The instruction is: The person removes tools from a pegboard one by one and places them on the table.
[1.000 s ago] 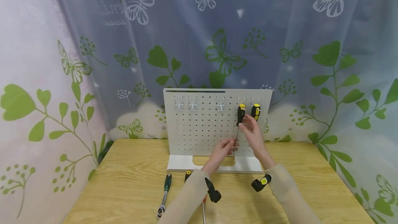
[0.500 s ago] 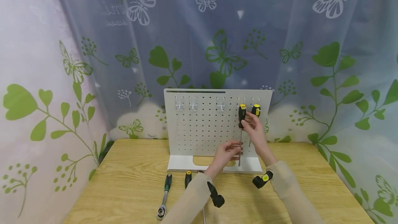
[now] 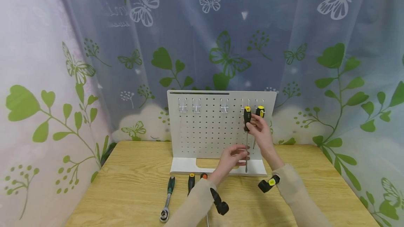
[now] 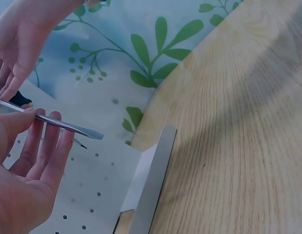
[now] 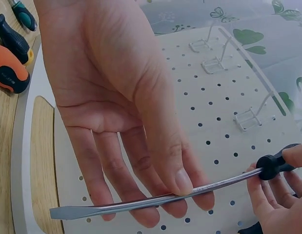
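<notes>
A flat-blade screwdriver (image 3: 247,119) with a black and yellow handle stands nearly upright, blade down, in front of the white pegboard (image 3: 206,136). My right hand (image 3: 263,136) holds the lower part of its handle between thumb and fingers. Lower down, my left hand (image 3: 229,159) pinches the shaft, thumb on one side and fingers behind it, as the right wrist view shows. The flat blade tip (image 4: 94,134) sticks out past the left fingers. Whether the handle's top touches the hook behind it cannot be made out. A second black and yellow screwdriver (image 3: 260,110) hangs just to the right.
Several wire hooks (image 3: 196,108) sit along the board's upper part. On the wooden table (image 3: 135,171) in front lie a green-handled ratchet (image 3: 168,195), a black-handled tool (image 3: 191,180) and an orange and black handle (image 5: 11,70), partly behind my left sleeve. A patterned curtain surrounds the table.
The screwdriver has swung from a slant to nearly upright, its blade shifting right and lower in the head view. Both hands have moved slightly right with it.
</notes>
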Demonstrator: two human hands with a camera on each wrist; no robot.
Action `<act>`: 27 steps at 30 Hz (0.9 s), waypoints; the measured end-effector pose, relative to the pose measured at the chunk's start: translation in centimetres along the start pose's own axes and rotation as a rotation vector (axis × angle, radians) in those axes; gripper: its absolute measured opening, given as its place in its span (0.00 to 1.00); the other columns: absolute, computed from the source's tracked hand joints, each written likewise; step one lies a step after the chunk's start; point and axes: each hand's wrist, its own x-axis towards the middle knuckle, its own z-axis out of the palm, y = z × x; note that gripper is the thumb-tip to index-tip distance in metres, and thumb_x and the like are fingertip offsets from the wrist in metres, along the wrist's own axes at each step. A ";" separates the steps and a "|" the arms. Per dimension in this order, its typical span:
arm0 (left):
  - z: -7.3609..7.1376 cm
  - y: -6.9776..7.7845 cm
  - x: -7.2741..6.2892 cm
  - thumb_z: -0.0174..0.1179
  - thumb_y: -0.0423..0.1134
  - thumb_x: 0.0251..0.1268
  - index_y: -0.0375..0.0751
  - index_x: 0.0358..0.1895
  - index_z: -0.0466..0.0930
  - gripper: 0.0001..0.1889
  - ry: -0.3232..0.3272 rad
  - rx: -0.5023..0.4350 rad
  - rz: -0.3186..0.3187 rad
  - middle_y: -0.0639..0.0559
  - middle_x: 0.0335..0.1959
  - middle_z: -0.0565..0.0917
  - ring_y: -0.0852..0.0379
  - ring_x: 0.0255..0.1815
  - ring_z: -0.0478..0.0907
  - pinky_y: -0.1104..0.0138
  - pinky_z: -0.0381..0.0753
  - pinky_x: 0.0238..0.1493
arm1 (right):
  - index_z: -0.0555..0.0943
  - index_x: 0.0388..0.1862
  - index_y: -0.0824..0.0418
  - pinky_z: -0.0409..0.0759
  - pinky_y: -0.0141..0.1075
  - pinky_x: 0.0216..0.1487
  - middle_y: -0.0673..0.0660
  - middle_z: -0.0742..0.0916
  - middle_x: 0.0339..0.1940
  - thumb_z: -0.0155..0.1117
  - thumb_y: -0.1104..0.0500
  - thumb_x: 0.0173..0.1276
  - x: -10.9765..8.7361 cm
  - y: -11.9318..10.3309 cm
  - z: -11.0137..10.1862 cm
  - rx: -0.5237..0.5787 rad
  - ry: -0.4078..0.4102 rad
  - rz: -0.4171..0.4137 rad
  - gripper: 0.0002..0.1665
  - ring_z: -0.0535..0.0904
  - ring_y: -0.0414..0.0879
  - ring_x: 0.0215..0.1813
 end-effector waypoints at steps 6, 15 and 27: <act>0.3 0.6 -0.7 0.60 0.34 0.74 0.36 0.60 0.80 0.15 -0.019 -0.027 -0.012 0.42 0.49 0.86 0.50 0.47 0.87 0.53 0.87 0.52 | 0.63 0.76 0.66 0.80 0.23 0.50 0.71 0.75 0.67 0.56 0.62 0.80 -0.5 -0.3 -0.2 -0.006 0.003 -0.010 0.30 0.79 0.28 0.48; 1.0 1.3 -1.7 0.61 0.34 0.74 0.36 0.60 0.81 0.16 -0.047 -0.041 -0.013 0.43 0.48 0.87 0.52 0.46 0.87 0.58 0.89 0.47 | 0.61 0.77 0.67 0.81 0.25 0.51 0.72 0.76 0.66 0.55 0.56 0.81 -1.3 -0.7 -0.7 -0.022 -0.020 -0.039 0.32 0.80 0.30 0.47; 1.6 2.2 -2.7 0.60 0.35 0.74 0.38 0.60 0.81 0.15 -0.061 -0.050 0.000 0.43 0.49 0.87 0.50 0.47 0.88 0.49 0.85 0.53 | 0.62 0.77 0.66 0.82 0.28 0.53 0.71 0.76 0.65 0.56 0.57 0.80 -2.5 -2.2 -1.1 0.043 -0.043 -0.039 0.32 0.84 0.36 0.47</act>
